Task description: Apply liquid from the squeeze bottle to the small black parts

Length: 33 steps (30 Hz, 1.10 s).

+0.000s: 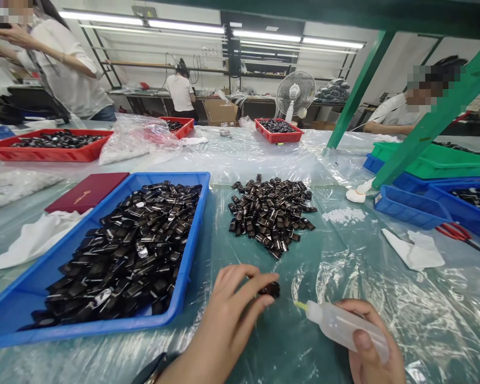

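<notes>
My left hand [232, 306] pinches a small black glossy part [270, 289] between thumb and fingers, just above the plastic-covered table. My right hand [370, 346] grips a translucent squeeze bottle [344, 326] lying on its side, its yellow nozzle tip [300, 305] pointing left toward the black part, a short gap away. A loose heap of the same black parts [270, 213] lies on the plastic sheet ahead of my hands. To the left, a blue tray [190, 250] is filled with many more black parts.
A dark red booklet [87, 192] and white cloth [32, 240] lie left of the blue tray. Red scissors [458, 232], white tissue [416, 250] and blue and green bins [408, 205] sit at right. Red trays [278, 137] stand farther back. Other people work at the far edges.
</notes>
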Motion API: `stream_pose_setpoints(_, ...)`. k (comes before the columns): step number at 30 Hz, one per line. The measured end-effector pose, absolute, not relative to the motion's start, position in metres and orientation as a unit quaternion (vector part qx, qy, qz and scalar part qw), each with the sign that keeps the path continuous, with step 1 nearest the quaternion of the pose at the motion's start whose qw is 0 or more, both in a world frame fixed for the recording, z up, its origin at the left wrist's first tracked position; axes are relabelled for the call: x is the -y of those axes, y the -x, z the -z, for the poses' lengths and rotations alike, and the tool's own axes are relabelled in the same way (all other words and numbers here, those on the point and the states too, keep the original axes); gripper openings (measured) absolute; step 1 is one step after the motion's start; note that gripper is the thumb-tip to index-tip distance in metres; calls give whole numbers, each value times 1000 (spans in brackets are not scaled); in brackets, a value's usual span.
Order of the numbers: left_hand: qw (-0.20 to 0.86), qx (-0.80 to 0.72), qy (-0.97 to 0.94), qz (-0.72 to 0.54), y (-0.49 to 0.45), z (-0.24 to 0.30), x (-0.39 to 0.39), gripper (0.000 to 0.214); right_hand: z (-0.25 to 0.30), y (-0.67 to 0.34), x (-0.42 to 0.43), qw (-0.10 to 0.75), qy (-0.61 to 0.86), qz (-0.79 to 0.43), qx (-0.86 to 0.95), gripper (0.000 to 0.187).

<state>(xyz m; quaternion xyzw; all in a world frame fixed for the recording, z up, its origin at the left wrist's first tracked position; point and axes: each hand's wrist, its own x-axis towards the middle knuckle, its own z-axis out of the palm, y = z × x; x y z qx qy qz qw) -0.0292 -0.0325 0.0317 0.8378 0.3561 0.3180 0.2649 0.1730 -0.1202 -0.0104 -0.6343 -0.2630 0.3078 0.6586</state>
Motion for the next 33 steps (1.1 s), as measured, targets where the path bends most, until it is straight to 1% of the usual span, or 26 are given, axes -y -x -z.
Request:
stream_pose_setpoints(2,293,-411,-783,-364,31,-33,30,25,16,-176,119,699,613,-290,229,48)
stream_pose_setpoints(4,330,-449,-729,-398,32,-35,29,22,19,-177,118,719,606,-277,197,50)
stream_pose_setpoints(8,406,-449,-686,-403,31,-35,27,26,15,-173,116,718,613,-286,165,42)
stream_pose_setpoints(11,433,-433,-702,-364,29,-33,27,28,10,-170,108,673,636,-324,196,47)
stream_pose_setpoints(14,440,-423,-712,-347,28,-33,25,26,9,-177,90,618,638,-330,319,48)
stream_pose_setpoints(18,433,-411,-714,-367,30,-34,24,22,12,-191,63,573,649,-304,397,45)
stream_pose_setpoints(22,402,-411,-727,-375,31,-30,27,20,15,-189,68,553,701,-230,387,51)
stream_pose_setpoints(23,392,-406,-735,-376,30,-29,29,20,16,-186,74,551,716,-208,375,49)
stream_pose_setpoints(25,374,-386,-753,-380,28,-27,31,21,17,-176,86,540,730,-178,380,36)
stream_pose_setpoints(26,367,-371,-762,-382,27,-26,32,21,17,-171,90,527,720,-171,417,29)
stream_pose_setpoints(28,356,-345,-778,-387,26,-25,33,20,17,-159,91,481,674,-168,535,22)
stream_pose_setpoints(30,350,-326,-790,-384,24,-24,34,22,17,-149,84,430,622,-165,633,25)
stream_pose_setpoints(33,336,-308,-805,-379,24,-22,33,25,16,-139,67,412,596,-163,670,29)
